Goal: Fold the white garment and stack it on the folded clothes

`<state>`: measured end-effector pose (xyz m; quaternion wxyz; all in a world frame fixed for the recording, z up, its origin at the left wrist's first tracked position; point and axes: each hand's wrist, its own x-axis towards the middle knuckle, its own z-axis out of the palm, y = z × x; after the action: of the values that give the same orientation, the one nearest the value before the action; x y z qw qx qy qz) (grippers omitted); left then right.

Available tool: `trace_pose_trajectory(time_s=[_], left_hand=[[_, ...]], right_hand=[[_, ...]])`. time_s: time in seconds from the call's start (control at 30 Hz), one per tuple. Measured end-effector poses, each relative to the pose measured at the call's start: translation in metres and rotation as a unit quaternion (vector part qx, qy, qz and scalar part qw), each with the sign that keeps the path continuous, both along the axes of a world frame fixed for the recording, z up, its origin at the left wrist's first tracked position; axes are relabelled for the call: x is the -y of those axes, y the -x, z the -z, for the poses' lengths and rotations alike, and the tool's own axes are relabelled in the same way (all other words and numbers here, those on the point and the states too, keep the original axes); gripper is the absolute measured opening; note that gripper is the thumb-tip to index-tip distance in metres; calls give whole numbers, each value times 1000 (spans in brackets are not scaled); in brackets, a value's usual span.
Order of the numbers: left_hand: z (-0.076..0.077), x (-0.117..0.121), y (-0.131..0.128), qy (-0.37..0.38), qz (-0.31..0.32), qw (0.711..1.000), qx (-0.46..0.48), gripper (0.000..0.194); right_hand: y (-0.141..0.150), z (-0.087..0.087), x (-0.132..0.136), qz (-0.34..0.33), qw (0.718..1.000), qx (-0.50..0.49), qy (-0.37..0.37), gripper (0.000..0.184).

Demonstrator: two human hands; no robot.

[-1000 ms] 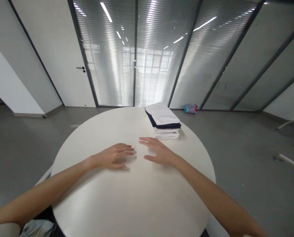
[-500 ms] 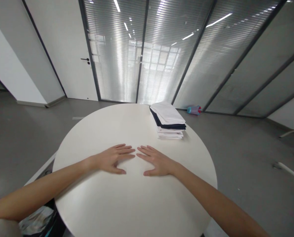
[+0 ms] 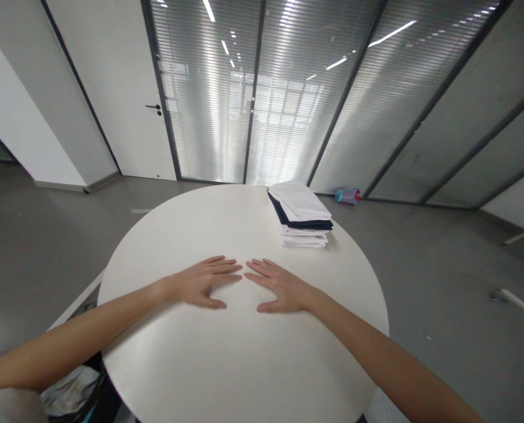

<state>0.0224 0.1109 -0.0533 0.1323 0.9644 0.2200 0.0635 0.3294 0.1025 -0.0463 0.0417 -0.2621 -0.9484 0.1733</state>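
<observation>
My left hand (image 3: 208, 282) lies palm down on a round white table (image 3: 244, 358), its fingers stretched out and the thumb apart. Facing it, my right hand (image 3: 281, 286) rests flat in the same way, fingers spread. A narrow gap separates the two sets of fingertips, and neither hand holds anything. Beyond my right hand, toward the table's far right edge, stands a stack of folded cloth (image 3: 301, 214). Most of its layers are white, with a dark navy one below the top piece. Neither hand touches the stack.
A blue and pink basket-like object (image 3: 347, 196) lies on the grey floor by the glass partition (image 3: 284, 117). At the lower left, beside the table, is a dark container (image 3: 97, 393) with crumpled pale material. White furniture legs (image 3: 521, 304) show at the right. A door (image 3: 125, 135) is at the back left.
Both hands keep their flat pose on the table. The whole view has shifted very slightly, and the cloth stack stays in place.
</observation>
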Motion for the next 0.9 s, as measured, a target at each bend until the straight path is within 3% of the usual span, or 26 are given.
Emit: trace_pose_trajectory(time_s=[0.77, 0.83, 0.9], left_hand=[[1, 1, 0, 16, 4, 1000, 26, 82], [-2, 1, -1, 26, 5, 999, 43, 77], [-5, -2, -1, 46, -13, 994, 100, 59]], right_hand=[[-1, 2, 2, -1, 1000, -17, 17, 89], [-2, 1, 0, 0, 999, -30, 25, 89], [-6, 0, -6, 34, 996, -74, 27, 82]])
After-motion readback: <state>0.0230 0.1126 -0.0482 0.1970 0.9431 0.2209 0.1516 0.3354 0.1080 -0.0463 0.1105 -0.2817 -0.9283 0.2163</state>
